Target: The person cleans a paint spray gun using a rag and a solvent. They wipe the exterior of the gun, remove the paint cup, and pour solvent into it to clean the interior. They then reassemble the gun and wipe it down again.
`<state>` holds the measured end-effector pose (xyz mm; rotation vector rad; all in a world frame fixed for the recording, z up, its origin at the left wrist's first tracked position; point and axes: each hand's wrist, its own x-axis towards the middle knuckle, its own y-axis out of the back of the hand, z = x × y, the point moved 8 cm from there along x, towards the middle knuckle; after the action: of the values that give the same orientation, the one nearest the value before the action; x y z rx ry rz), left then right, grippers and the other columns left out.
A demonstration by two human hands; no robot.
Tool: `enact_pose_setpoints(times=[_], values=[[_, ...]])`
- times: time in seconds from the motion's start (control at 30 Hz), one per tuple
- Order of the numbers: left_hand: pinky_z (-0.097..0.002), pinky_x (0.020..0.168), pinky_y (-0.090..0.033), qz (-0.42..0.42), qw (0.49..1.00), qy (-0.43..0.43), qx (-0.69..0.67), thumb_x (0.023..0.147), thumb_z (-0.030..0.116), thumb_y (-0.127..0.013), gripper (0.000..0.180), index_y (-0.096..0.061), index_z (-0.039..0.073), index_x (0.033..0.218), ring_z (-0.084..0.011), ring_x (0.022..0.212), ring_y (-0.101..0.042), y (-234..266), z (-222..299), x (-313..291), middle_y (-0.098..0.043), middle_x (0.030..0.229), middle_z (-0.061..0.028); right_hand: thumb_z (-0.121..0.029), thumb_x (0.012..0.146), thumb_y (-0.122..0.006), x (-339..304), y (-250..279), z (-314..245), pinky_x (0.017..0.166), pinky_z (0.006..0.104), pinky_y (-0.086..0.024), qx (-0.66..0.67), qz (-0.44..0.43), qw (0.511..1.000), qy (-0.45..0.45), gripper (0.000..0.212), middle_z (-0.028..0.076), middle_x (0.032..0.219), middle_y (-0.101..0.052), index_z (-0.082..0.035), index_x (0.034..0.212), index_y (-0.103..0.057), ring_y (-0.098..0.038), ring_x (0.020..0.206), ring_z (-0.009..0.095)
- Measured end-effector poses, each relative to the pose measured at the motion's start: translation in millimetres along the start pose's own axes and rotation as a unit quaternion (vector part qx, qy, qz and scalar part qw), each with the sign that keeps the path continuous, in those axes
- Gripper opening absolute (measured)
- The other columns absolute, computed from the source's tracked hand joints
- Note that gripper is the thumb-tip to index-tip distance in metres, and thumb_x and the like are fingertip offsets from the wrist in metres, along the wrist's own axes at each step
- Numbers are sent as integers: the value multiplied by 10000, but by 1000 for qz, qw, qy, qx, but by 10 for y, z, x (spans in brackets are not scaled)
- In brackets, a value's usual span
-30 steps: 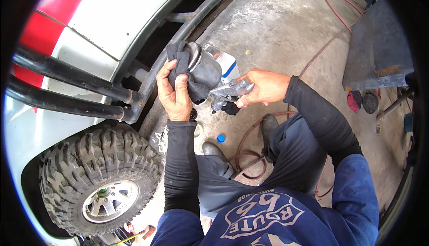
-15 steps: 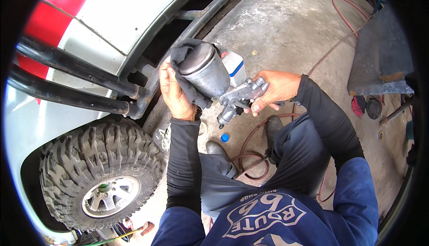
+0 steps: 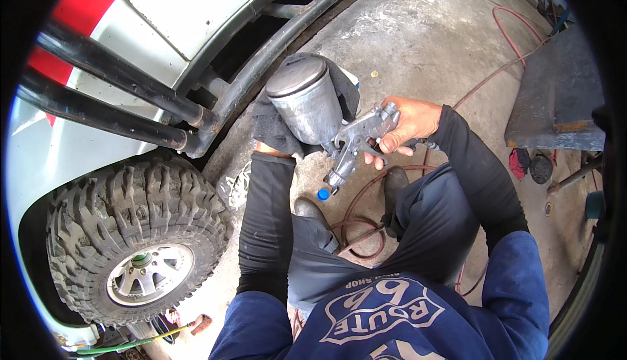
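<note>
A metal spray gun [image 3: 358, 136] with a large grey lidded cup [image 3: 307, 105] is held tilted in front of me. My right hand [image 3: 415, 125] is closed round its handle, with fingers near the trigger and an air hose fitting below. My left hand [image 3: 273, 151] is behind and under the cup, holding a dark grey cloth [image 3: 274, 128] against its side. The cloth wraps round the back of the cup and hides most of that hand's fingers. The gun's nozzle end points down toward a small blue cap [image 3: 323, 195] on the floor.
At left stands a white and red vehicle with black tube bars [image 3: 117, 118] and a big knobby tire [image 3: 130, 229]. A red hose [image 3: 349, 229] coils by my boots on the concrete floor. A dark metal table [image 3: 555, 98] is at right. A white box shows partly behind the cloth.
My left hand has slid the cloth from the cup's left side to underneath and behind it, and its fingers are now covered. The cup and gun have turned slightly and shifted right.
</note>
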<state>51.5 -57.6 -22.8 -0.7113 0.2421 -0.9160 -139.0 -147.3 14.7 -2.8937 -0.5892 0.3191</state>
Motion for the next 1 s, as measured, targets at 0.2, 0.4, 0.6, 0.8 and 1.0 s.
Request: enact_pose_setpoints(times=[0.2, 0.4, 0.6, 0.8, 1.0], values=[[-320, 1019, -398, 75, 977, -174, 94, 996, 148, -514, 270, -528, 13, 1230, -185, 1135, -535, -348, 219, -239, -564, 1227, -92, -369, 810, -772, 10, 155, -86, 413, 219, -456, 17, 90, 995, 40, 465, 94, 928, -692, -40, 1105, -627, -694, 799, 163], [-317, 888, -432, 78, 706, -409, 573, 739, 37, -788, 196, -681, 39, 902, -243, 1015, -531, -978, 640, -550, -539, 1040, -124, -345, 832, -756, 75, 219, -125, 402, 223, -446, -7, 139, 989, 46, 426, 86, 910, -694, -43, 1104, -630, -683, 782, 151], [-280, 883, -414, 89, 832, -347, 422, 761, 48, -783, 228, -628, 45, 928, -172, 969, -516, -728, 657, -409, -532, 1021, -62, -324, 832, -760, 45, 195, -188, 400, 224, -444, -29, 154, 986, 62, 426, 83, 907, -691, -35, 1112, -621, -684, 768, 149], [-273, 869, -456, 47, 986, -131, 91, 937, 123, -646, 184, -550, 57, 1080, -98, 949, -546, -471, 185, -267, -584, 1042, -20, -311, 842, -751, -8, 210, -246, 394, 220, -439, 2, 141, 986, 84, 425, 94, 922, -688, -35, 1135, -612, -685, 772, 165], [-258, 858, -458, 84, 983, -131, 96, 947, 123, -633, 146, -574, 40, 1051, -94, 949, -555, -464, 268, -241, -612, 1013, -20, -306, 838, -756, -2, 228, -229, 392, 222, -439, 6, 141, 986, 85, 459, 100, 923, -688, -36, 1176, -603, -685, 780, 176]])
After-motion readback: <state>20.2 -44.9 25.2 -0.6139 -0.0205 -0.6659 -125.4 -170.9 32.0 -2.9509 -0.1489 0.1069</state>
